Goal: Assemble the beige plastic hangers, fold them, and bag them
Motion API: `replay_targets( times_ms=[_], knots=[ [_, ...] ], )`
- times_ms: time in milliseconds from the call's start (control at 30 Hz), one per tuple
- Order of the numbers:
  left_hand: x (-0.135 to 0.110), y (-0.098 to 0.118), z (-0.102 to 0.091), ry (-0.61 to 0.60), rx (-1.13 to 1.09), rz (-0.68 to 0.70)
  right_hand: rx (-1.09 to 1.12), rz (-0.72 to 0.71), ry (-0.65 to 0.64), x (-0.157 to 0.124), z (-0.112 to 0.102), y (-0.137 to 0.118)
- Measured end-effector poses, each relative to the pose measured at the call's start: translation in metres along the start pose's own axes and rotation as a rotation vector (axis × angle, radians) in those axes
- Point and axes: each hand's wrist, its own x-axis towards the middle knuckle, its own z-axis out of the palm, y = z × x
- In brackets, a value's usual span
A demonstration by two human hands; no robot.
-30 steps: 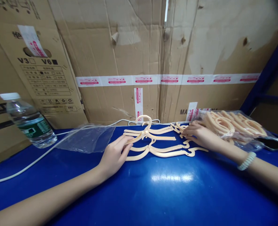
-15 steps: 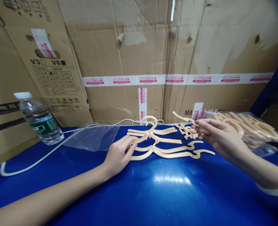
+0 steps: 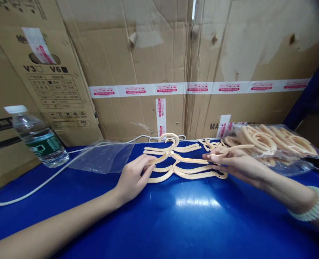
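Several cream plastic folding hangers [image 3: 190, 160] lie in a row on the blue table [image 3: 175, 223], their hooks toward the cardboard. My left hand [image 3: 133, 176] pinches the left arm of a middle hanger. Between the thumb and fingers of my right hand [image 3: 237, 163] is a curved cream hanger piece [image 3: 244, 146], close to the right end of that hanger's arm. Whether the two touch I cannot tell. The nearest hanger [image 3: 194, 176] has a curved end piece at its right, partly covered by my right hand. Small loose hanger pieces [image 3: 212, 144] lie just behind that hand.
A clear bag packed with cream hanger parts [image 3: 261, 142] lies at the right. On the left are a water bottle [image 3: 42, 144], a flat clear plastic bag [image 3: 102, 156] and a white cable [image 3: 35, 189]. Cardboard boxes [image 3: 137, 61] stand along the back.
My right hand has moved left and down from the loose pieces to the hanger's right end, and the piece in it has turned to point right. My left hand keeps its hold.
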Motion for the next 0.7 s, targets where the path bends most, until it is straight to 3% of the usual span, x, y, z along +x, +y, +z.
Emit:
replay_targets(
  times_ms=[200,433,700],
  knots=[
    [0.0003,0.0006,-0.0005,0.007,-0.011,0.027,0.052,0.086,-0.083,0.0023,-0.0005,-0.0006],
    [-0.0009,-0.0001,-0.0008,0.014,-0.016,0.056,0.109,0.164,-0.095,-0.0013,0.0020,-0.0059],
    [-0.0007,0.0005,-0.0012,-0.014,-0.027,0.073,0.124,0.088,-0.110,-0.0021,0.0061,-0.0026]
  ],
)
